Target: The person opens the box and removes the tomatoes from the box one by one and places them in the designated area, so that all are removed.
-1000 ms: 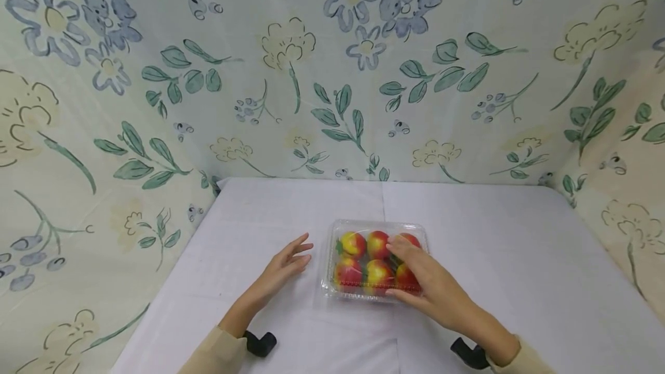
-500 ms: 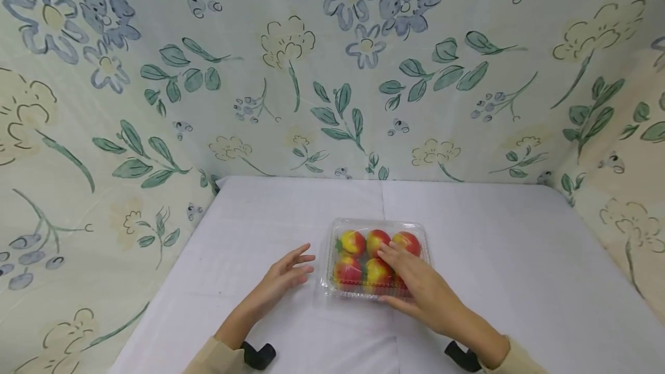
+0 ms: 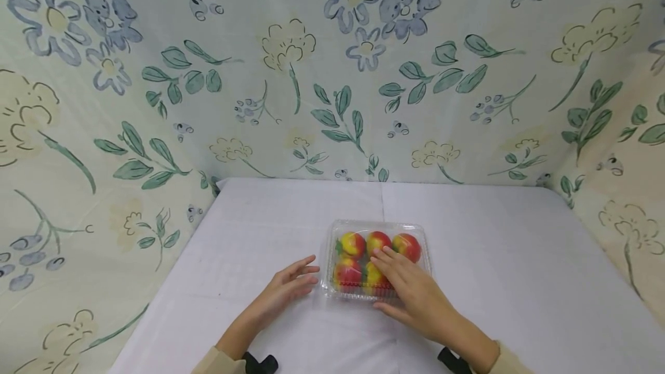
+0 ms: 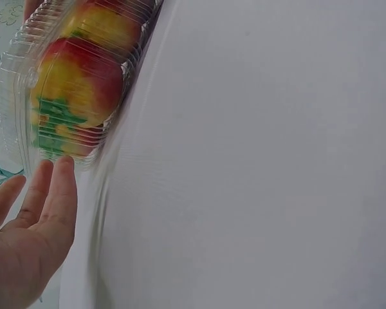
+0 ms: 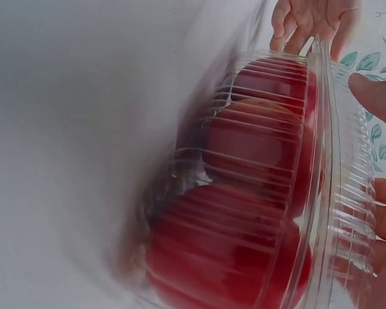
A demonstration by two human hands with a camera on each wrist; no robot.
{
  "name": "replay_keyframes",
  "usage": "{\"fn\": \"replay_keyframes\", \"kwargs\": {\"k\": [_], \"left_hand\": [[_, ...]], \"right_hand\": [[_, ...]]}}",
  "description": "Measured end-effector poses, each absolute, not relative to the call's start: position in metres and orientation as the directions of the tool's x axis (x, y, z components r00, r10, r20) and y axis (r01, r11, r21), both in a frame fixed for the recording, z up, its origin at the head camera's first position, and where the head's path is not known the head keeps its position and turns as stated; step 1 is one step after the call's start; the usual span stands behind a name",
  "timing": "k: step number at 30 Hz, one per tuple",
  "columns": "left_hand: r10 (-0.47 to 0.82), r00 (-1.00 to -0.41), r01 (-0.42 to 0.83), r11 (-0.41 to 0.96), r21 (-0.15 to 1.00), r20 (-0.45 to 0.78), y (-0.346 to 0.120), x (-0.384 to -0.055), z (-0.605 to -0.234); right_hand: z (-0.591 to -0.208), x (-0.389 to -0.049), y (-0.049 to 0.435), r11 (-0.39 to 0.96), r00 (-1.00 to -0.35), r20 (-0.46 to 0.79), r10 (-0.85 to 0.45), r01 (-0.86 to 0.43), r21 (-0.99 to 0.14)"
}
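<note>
Right hand [image 3: 417, 293] has shifted over the fruit box [image 3: 328, 270] toward the left hand [image 3: 284, 287], both loosely spread.

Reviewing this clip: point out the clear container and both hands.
Clear container [image 3: 370, 225]: head view, far rim.
Left hand [image 3: 283, 290]: head view, mid-hand.
Right hand [image 3: 418, 296]: head view, back of the hand.

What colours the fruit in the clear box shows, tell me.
The fruit is red and yellow, clearest in the head view.
</note>
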State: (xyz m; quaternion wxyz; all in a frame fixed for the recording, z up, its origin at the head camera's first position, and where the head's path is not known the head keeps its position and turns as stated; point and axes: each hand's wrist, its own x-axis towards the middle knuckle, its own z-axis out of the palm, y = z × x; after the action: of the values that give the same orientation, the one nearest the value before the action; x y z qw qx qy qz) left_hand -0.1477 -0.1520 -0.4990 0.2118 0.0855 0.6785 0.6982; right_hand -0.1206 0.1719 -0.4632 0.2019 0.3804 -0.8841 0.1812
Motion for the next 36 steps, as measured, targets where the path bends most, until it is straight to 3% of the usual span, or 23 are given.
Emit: {"fn": "replay_keyframes", "kwargs": {"k": [12,36], "left_hand": [[0.443,-0.873,-0.229,-0.001,0.973,-0.205,-0.151,-0.141,-0.506],[0.484,-0.850,-0.303,-0.130,0.944,-0.207,-0.143,-0.134,-0.510]], "right_hand": [[-0.470,-0.120,0.166,0.623,-0.561,0.535,-0.632,-0.778,-0.080],[-0.477,-0.122,0.165,0.616,-0.534,0.531,-0.658,-0.788,-0.028]]}}
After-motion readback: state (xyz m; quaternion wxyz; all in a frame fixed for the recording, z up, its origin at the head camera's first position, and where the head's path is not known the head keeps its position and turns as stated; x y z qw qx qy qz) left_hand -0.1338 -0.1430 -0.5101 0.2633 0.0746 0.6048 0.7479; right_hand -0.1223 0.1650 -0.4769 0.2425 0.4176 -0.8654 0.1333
